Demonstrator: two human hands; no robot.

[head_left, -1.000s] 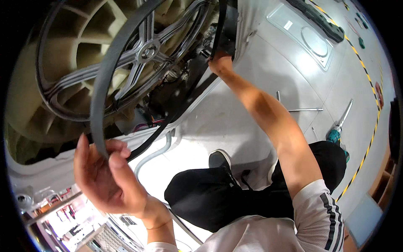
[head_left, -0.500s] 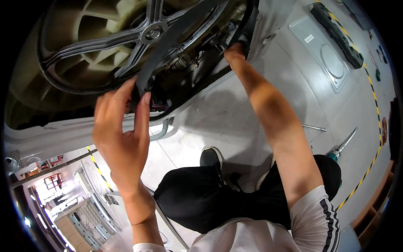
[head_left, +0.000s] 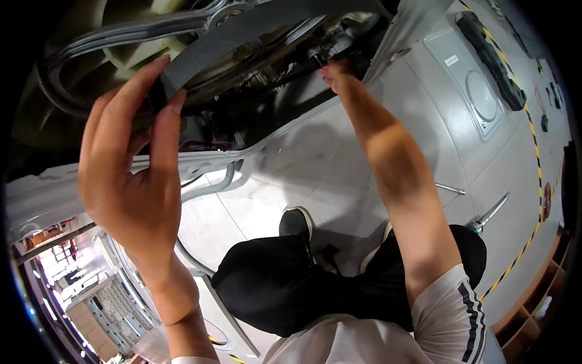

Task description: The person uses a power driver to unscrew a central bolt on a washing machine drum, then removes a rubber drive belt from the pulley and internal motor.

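Observation:
A broad black drive belt [head_left: 242, 31] loops in front of a spoked metal pulley wheel [head_left: 130, 31] on the open side of a white-cased washing machine. My left hand [head_left: 130, 145] pinches the belt's left end between thumb and fingers, away from the wheel's rim. Reaching into the lower right of the opening, my right hand [head_left: 337, 74] has its fingers curled beside a small dark part with a shiny end [head_left: 319, 59]. Shadow and the hand itself hide what those fingers grip. Wires and a dark component [head_left: 209, 130] sit inside, below the belt.
A grey hose [head_left: 212, 188] hangs below the casing. On the floor to the right lie a metal panel [head_left: 464, 79], a long black block [head_left: 491, 57], a ratchet wrench [head_left: 491, 212] and a metal rod [head_left: 450, 188]. Yellow-black tape [head_left: 536, 145] runs past them.
My left hand has moved left and up, drawing the belt with it. My right hand has left the belt's right-hand bend and turned, its fingers now curled lower inside the opening.

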